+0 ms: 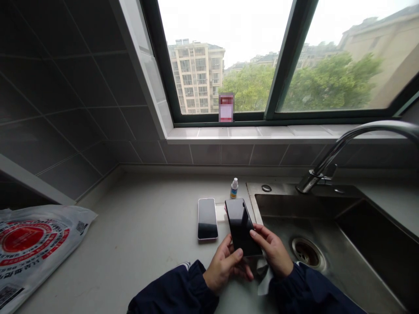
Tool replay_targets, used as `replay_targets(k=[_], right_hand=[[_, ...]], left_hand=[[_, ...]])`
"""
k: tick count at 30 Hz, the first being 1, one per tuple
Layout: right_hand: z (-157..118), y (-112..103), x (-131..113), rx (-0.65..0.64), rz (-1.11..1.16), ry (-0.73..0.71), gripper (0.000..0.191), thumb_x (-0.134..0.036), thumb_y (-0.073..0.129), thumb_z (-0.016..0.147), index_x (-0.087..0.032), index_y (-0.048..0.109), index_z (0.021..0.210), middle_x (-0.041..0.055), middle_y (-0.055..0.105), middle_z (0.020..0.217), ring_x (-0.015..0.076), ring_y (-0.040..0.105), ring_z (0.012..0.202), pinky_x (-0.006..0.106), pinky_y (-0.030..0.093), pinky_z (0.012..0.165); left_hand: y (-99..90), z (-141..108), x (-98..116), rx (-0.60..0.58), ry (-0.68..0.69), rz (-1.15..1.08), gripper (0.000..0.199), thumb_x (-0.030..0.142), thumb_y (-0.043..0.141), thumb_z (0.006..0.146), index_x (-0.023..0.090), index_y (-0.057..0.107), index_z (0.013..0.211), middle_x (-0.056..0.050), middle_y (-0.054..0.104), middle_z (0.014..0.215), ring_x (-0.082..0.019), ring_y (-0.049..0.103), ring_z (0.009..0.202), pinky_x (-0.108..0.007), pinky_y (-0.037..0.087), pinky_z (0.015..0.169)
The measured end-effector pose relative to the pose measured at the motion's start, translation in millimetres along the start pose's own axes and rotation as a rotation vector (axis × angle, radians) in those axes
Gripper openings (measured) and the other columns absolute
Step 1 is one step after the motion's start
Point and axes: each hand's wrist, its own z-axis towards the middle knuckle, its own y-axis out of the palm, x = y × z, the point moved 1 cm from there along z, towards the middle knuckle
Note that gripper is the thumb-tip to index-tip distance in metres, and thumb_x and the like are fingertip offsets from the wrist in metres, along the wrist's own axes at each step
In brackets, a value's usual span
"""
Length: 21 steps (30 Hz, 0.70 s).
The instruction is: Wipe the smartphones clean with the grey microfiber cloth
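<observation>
A black smartphone (pixel 241 224) is held tilted above the counter, its dark screen facing up. My left hand (pixel 225 264) grips its lower left corner, thumb on the front edge. On the right edge, my right hand (pixel 273 248) is closed with the thumb over the screen's side. A crumpled white tissue (pixel 265 283) hangs below the phone by my right hand; which fingers hold it is hidden. Left of the held phone, a second smartphone (pixel 207 219) with a light frame lies flat, screen up. Behind them stands a small white bottle (pixel 234 188) with a blue and yellow label.
To the right is a steel sink (pixel 253 203) with a drain (pixel 308 253) and a curved faucet (pixel 330 152). A printed plastic bag (pixel 36 244) lies at the left. A flat, pale item (pixel 221 211) lies partly behind the held phone. The tiled windowsill (pixel 242 132) runs along the back.
</observation>
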Motion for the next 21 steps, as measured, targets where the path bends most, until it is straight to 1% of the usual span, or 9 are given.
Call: replay_targets(k=[3,5,7,10,12,15,17,21], right_hand=[[0,2,2,-0.057,-0.031,-0.001,0.054,-0.054,0.085,0.059,-0.015,0.072,0.094,0.0076,0.075,0.086,0.0243,0.070,0.080,0.032,0.054,0.074],[0,2,6,-0.097,-0.041,0.003,0.053,-0.055,0.084,0.061,-0.015,0.072,0.093,0.0077,0.075,0.085,0.0224,0.069,0.076,0.030,0.054,0.069],[2,2,10,-0.141,-0.043,0.008,0.054,-0.056,0.082,0.064,-0.014,0.072,0.097,0.0086,0.075,0.085,0.0219,0.069,0.074,0.030,0.053,0.066],[4,0,18,-0.193,-0.035,0.013,0.057,-0.057,0.078,0.069,-0.013,0.070,0.105,0.0083,0.074,0.082,0.0227,0.069,0.076,0.032,0.053,0.069],[6,-2,22,-0.210,-0.029,0.016,0.057,-0.057,0.076,0.072,-0.013,0.069,0.108,0.0072,0.074,0.080,0.0220,0.069,0.076,0.031,0.052,0.070],[8,-4,27,-0.214,-0.032,0.028,0.057,-0.057,0.076,0.073,-0.012,0.067,0.108,0.0075,0.074,0.082,0.0186,0.067,0.066,0.028,0.050,0.060],[9,-6,28,-0.214,-0.035,0.034,0.056,-0.056,0.076,0.074,-0.013,0.067,0.108,0.0081,0.075,0.084,0.0177,0.067,0.064,0.026,0.048,0.056],[11,-7,30,-0.222,-0.029,0.046,0.054,-0.056,0.074,0.075,-0.014,0.067,0.108,0.0084,0.075,0.086,0.0210,0.069,0.072,0.030,0.051,0.062]], left_hand=[[0.1,1,2,0.067,-0.032,-0.063,0.049,0.040,0.061,0.086,0.023,0.042,0.128,-0.004,0.065,0.086,-0.016,0.067,0.058,-0.031,0.053,0.057],[0.8,0,4,0.105,-0.043,-0.087,0.046,0.038,0.058,0.087,0.022,0.043,0.127,-0.003,0.064,0.083,-0.015,0.065,0.057,-0.032,0.054,0.058],[1.8,0,5,0.136,-0.045,-0.103,0.044,0.037,0.056,0.087,0.020,0.044,0.126,-0.003,0.063,0.081,-0.015,0.064,0.057,-0.032,0.053,0.059],[2.9,0,6,0.150,-0.046,-0.117,0.044,0.034,0.056,0.087,0.019,0.044,0.127,-0.003,0.063,0.081,-0.014,0.063,0.056,-0.032,0.053,0.059],[2.9,-1,7,0.135,-0.050,-0.109,0.045,0.030,0.058,0.085,0.018,0.045,0.126,-0.003,0.063,0.083,-0.014,0.064,0.058,-0.031,0.052,0.060],[2.6,-2,8,0.087,-0.071,-0.092,0.043,0.025,0.062,0.081,0.015,0.049,0.120,-0.005,0.064,0.086,-0.015,0.066,0.061,-0.031,0.053,0.063],[3.0,-3,8,0.049,-0.109,-0.089,0.041,0.024,0.064,0.079,0.014,0.050,0.117,-0.007,0.066,0.087,-0.017,0.067,0.064,-0.032,0.054,0.064],[5.1,-6,6,-0.055,-0.204,-0.089,0.046,0.024,0.065,0.079,0.014,0.046,0.120,-0.011,0.067,0.090,-0.021,0.069,0.069,-0.038,0.057,0.066]])
